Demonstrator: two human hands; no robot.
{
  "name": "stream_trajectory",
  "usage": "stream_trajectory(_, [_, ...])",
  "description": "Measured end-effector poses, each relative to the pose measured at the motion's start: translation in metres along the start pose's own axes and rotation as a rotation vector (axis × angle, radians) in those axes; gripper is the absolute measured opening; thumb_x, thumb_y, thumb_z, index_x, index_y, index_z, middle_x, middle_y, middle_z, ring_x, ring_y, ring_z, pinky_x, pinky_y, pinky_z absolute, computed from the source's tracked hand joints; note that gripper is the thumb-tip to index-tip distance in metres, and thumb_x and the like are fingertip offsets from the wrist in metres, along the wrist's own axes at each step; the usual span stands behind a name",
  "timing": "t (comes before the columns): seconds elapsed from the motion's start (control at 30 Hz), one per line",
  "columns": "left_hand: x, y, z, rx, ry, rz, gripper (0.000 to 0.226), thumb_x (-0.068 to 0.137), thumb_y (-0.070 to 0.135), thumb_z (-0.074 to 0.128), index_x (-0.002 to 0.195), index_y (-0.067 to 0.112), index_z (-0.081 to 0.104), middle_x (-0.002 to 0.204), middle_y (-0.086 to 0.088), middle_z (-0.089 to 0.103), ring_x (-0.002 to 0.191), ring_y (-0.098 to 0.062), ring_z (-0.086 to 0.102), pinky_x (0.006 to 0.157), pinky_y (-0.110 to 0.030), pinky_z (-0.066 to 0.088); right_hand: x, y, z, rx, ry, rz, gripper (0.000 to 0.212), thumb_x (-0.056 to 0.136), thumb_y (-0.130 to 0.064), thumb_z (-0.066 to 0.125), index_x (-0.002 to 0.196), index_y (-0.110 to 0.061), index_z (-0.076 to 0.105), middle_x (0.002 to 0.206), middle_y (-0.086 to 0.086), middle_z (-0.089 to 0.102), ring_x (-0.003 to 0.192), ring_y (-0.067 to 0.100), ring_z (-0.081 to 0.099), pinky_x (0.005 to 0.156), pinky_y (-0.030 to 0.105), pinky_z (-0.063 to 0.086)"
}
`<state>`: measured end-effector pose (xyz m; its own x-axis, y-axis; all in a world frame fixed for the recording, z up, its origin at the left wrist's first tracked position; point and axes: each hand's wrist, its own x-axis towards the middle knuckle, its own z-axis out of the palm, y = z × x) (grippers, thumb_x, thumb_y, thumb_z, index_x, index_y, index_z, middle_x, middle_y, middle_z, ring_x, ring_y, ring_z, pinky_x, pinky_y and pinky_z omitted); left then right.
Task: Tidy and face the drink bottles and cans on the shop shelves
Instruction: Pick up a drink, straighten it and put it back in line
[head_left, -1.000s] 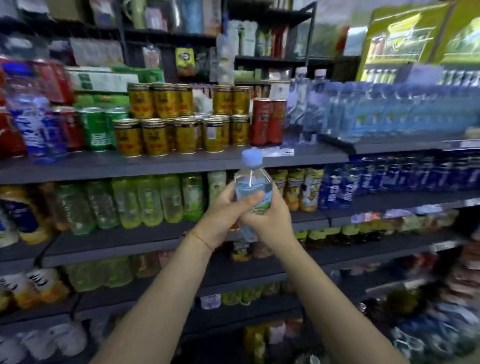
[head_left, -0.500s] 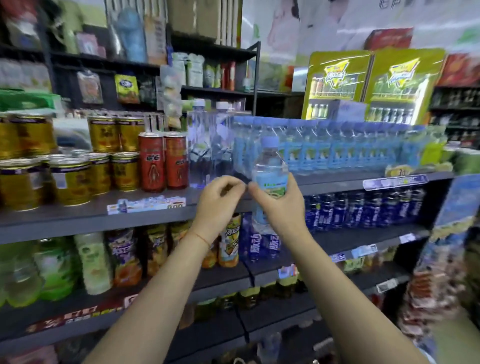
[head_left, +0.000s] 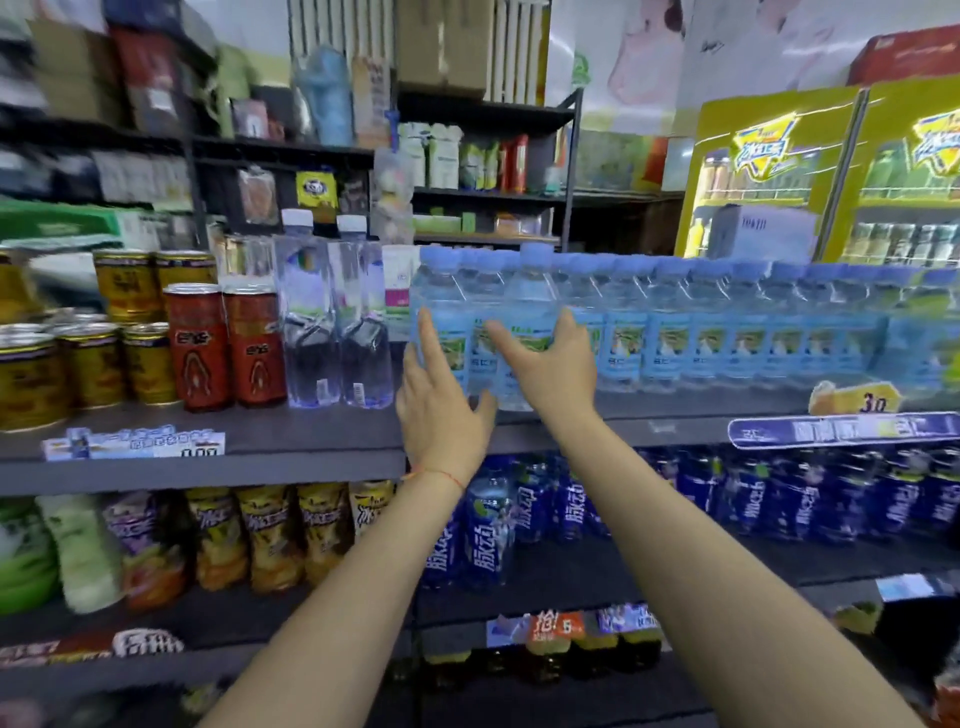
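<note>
Head view: a blue-capped water bottle (head_left: 524, 332) stands at the front edge of the upper shelf (head_left: 311, 441), in the left end of a long row of like bottles (head_left: 727, 332). The right hand (head_left: 553, 366) wraps its label; the left hand (head_left: 441, 410) is spread, fingers loose, gripping nothing. Full, thin plastic: moderately heavy, slick, slightly squashy, best held at the labelled waist. Beside it stand two tall clear bottles (head_left: 337, 332) and two red cans (head_left: 228, 348).
</note>
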<state>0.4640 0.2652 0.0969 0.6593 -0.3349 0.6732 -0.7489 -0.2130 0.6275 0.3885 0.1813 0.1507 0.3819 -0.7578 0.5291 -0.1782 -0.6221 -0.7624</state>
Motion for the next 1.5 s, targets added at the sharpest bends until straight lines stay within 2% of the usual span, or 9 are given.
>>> stream_trajectory(0.2, [-0.006,0.006,0.014,0.170,0.129,-0.037,0.075,0.100,0.043,0.035,0.153,0.033,-0.017,0.161,-0.015,0.019,0.124,-0.041,0.050,0.091,-0.054,0.048,0.019,0.037,0.007,0.012,-0.365,-0.163,0.049,0.088,-0.057,0.062,0.110,-0.021,0.037,0.101,-0.007,0.037,0.095,0.015,0.034,0.075,0.032,0.034])
stream_trajectory(0.33, [-0.008,0.009,0.015,0.246,0.138,-0.060,0.076,0.098,0.057,0.029,0.152,0.035,-0.019,0.161,-0.012,0.019,0.126,-0.037,0.051,0.087,-0.051,0.050,0.016,0.049,0.001,-0.002,-0.435,-0.242,0.068,0.093,-0.043,0.063,0.146,-0.010,0.036,0.142,0.013,0.042,0.125,0.028,0.046,0.097,0.038,0.042])
stream_trajectory(0.5, [-0.018,0.013,0.009,0.331,0.047,-0.079,0.082,0.098,0.051,0.040,0.156,0.023,-0.011,0.159,-0.016,0.023,0.134,-0.036,0.042,0.102,-0.051,0.040,0.007,0.048,-0.011,0.149,-0.431,-0.178,0.071,0.093,-0.023,0.067,0.151,-0.014,0.027,0.141,0.013,0.044,0.122,0.025,0.051,0.098,0.033,0.044])
stream_trajectory(0.6, [-0.045,0.011,-0.006,0.426,-0.022,-0.062,0.068,0.099,0.044,0.046,0.156,0.020,0.016,0.158,-0.010,0.026,0.142,-0.028,0.030,0.116,-0.047,0.022,-0.024,0.047,-0.020,0.287,-0.258,-0.217,0.049,0.096,-0.013,0.058,0.140,-0.016,0.038,0.130,0.005,0.042,0.083,0.009,0.058,0.074,0.025,0.048])
stream_trajectory(0.7, [-0.088,0.001,-0.036,0.432,0.077,0.042,0.035,0.094,0.028,0.055,0.127,0.015,0.060,0.130,-0.007,0.055,0.122,-0.024,0.049,0.104,-0.043,0.041,-0.068,0.050,-0.016,0.486,-0.169,-0.278,0.018,0.096,-0.011,0.051,0.112,-0.017,0.053,0.101,0.003,0.052,0.064,0.006,0.048,0.059,0.023,0.041])
stream_trajectory(0.87, [-0.164,-0.060,-0.107,0.433,-0.004,-0.425,0.022,0.094,0.027,0.051,0.090,0.017,0.070,0.082,-0.002,0.068,0.079,-0.023,0.062,0.065,-0.034,0.048,-0.149,0.070,0.047,0.448,-0.622,-0.158,0.017,0.098,-0.012,0.048,0.090,-0.017,0.062,0.070,0.005,0.062,0.054,0.022,0.055,0.051,0.037,0.045])
stream_trajectory(1.03, [-0.230,-0.147,-0.157,0.414,-0.520,-0.834,0.024,0.095,0.027,0.051,0.075,0.015,0.059,0.078,-0.009,0.066,0.076,-0.024,0.065,0.071,-0.034,0.051,-0.220,0.094,0.124,0.100,-1.373,0.006,0.022,0.102,-0.024,0.050,0.103,-0.010,0.067,0.084,0.005,0.067,0.063,0.018,0.063,0.058,0.033,0.051])
stream_trajectory(1.3, [-0.287,-0.312,-0.215,0.164,-0.377,-1.018,0.026,0.097,0.020,0.054,0.097,0.001,0.071,0.083,-0.014,0.070,0.061,-0.021,0.065,0.068,-0.032,0.056,-0.319,0.090,0.264,-0.074,-1.531,0.069,0.020,0.100,-0.022,0.053,0.096,-0.009,0.067,0.076,0.002,0.067,0.058,0.017,0.063,0.057,0.032,0.048])
stream_trajectory(1.5, [-0.314,-0.481,-0.263,0.121,-0.403,-1.157,0.029,0.096,0.020,0.051,0.084,-0.002,0.066,0.073,-0.014,0.065,0.066,-0.021,0.057,0.064,-0.031,0.045,-0.415,0.077,0.431,-0.229,-1.633,0.203,0.011,0.100,-0.019,0.052,0.093,-0.015,0.060,0.080,0.004,0.062,0.063,0.020,0.060,0.056,0.032,0.045])
